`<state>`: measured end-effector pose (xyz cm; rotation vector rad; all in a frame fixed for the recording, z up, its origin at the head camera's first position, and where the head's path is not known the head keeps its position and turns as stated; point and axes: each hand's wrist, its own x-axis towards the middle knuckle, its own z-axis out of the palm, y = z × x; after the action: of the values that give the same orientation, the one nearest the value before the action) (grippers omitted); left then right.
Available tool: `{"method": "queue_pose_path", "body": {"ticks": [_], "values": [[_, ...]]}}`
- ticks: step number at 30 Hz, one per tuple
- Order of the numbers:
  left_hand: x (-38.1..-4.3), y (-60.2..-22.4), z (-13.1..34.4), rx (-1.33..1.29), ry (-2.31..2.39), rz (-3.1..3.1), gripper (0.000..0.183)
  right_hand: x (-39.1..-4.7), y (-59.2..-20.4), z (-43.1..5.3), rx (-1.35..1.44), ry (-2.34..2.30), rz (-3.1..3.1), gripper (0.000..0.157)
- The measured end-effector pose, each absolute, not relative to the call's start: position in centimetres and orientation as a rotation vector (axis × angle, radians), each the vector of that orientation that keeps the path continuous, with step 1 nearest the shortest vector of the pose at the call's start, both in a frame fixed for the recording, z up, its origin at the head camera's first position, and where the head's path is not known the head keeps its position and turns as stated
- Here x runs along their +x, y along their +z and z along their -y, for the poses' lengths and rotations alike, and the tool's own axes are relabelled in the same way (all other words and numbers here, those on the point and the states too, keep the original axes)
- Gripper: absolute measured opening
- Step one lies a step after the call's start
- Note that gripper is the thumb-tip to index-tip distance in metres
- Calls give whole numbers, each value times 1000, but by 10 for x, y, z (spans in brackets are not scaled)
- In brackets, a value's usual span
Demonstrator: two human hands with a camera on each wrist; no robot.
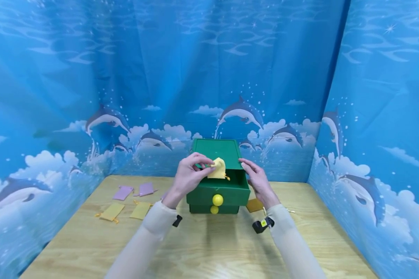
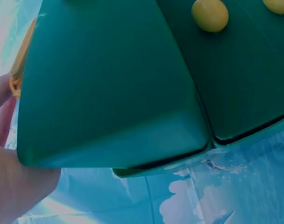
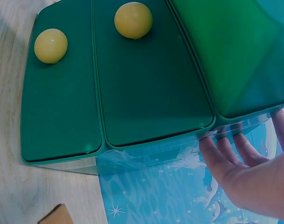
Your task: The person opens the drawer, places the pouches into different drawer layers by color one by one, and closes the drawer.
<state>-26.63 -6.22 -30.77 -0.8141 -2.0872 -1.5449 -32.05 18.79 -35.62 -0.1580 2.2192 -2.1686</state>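
A small yellow drawstring pouch is pinched between the thumb and fingers of my left hand, above the pulled-out top drawer of a green drawer cabinet. In the left wrist view, the drawer front hides most of that pouch. Round yellow knobs sit on the drawer fronts. My right hand touches the cabinet's right side near its top front corner. Its fingers lie fairly straight against that side in the right wrist view.
Left on the wooden table lie yellow pouches and purple pouches, one partly behind my left wrist. A brown pouch lies right of the cabinet, partly behind my right arm. Blue dolphin-print curtains enclose the back and sides.
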Motion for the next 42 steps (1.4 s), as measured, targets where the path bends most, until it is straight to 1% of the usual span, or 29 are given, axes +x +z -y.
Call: {"method": "queue_pose_path", "body": {"ticks": [5,11,19,27,36,38,42], "values": [[-285,-317,55,-759,-1504,2322,10,-336,-373,-192,-170,-2194,-2226,48],[-287,-314,44,-780,-1322,2517,10,-334,-374,-190,-168,-2197,-2224,48],[-293,-316,37,-853,-1206,2645,12,-335,-373,-191,-153,-2212,-2189,47],[-297,-318,35,-863,-1184,2667,12,-323,-359,-190,-165,-2182,-2197,45],[-298,-321,37,-901,-1189,2685,24,-335,-373,-193,-150,-2195,-2220,46],[-297,-321,37,-884,-1202,2680,23,-336,-374,-192,-155,-2198,-2226,47],[-295,-321,37,-856,-1236,2598,15,-336,-374,-192,-146,-2205,-2241,47]]}}
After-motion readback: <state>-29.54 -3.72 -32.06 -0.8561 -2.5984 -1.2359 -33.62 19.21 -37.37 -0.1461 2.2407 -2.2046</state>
